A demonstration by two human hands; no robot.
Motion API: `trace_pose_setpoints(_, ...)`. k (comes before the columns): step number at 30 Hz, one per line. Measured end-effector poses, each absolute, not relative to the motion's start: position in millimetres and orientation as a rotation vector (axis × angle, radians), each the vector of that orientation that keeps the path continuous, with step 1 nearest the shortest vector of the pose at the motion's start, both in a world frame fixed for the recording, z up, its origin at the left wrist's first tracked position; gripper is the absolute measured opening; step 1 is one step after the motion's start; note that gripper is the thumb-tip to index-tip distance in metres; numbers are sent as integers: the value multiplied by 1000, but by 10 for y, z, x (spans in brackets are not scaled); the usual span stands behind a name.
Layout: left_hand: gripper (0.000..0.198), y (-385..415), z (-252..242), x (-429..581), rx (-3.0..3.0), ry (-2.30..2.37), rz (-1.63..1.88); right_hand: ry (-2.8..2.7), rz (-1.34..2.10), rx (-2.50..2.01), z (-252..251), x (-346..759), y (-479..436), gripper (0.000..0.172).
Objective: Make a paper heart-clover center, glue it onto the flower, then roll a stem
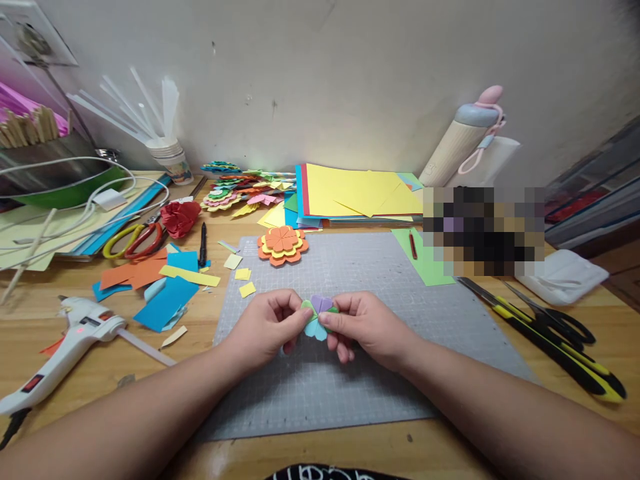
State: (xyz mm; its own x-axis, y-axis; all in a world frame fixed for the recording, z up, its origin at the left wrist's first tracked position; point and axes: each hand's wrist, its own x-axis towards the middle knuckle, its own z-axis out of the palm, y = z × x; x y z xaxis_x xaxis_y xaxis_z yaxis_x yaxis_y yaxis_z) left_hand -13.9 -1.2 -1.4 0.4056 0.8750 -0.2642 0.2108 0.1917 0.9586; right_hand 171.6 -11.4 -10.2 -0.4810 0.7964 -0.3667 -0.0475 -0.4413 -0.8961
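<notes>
A small paper flower [316,327] with purple, green and light blue petals is held up over the grey cutting mat [370,393]. My left hand [273,323] pinches its left edge between thumb and fingers. On the opposite side, my right hand [363,327] grips it with the thumb lying over the front near the centre. Both hands hide part of the green petals. Behind them on the mat lies a layered orange and yellow paper flower [283,245]. Small yellow paper squares [243,274] are scattered at the mat's left edge.
A hot glue gun [83,340] lies at left, near coloured paper scraps [170,300] and scissors [143,240]. Stacked coloured sheets [360,190] and paper flowers [225,200] sit by the wall. To the right are a utility knife [555,353], black scissors [560,320] and a bottle [457,143].
</notes>
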Motion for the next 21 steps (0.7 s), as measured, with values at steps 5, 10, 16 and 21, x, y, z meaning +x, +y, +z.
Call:
trace_pose_setpoints(5,31,-13,-48,-129,1318,1061,635,-1278,1887,-1178,-87,1712,-113,27)
trace_pose_setpoints(10,31,-26,-58,-107,1220,950,714,-1266,1714,-1154,-97,1686,-128,27)
trace_pose_setpoints(16,31,-16,-68,-89,1243,975,720,-1160,1743,-1154,-152,1623,-171,30)
trace_pose_setpoints(21,31,-13,-33,-69,1244,1055,697,-1125,1807,-1108,-157,1614,-170,33)
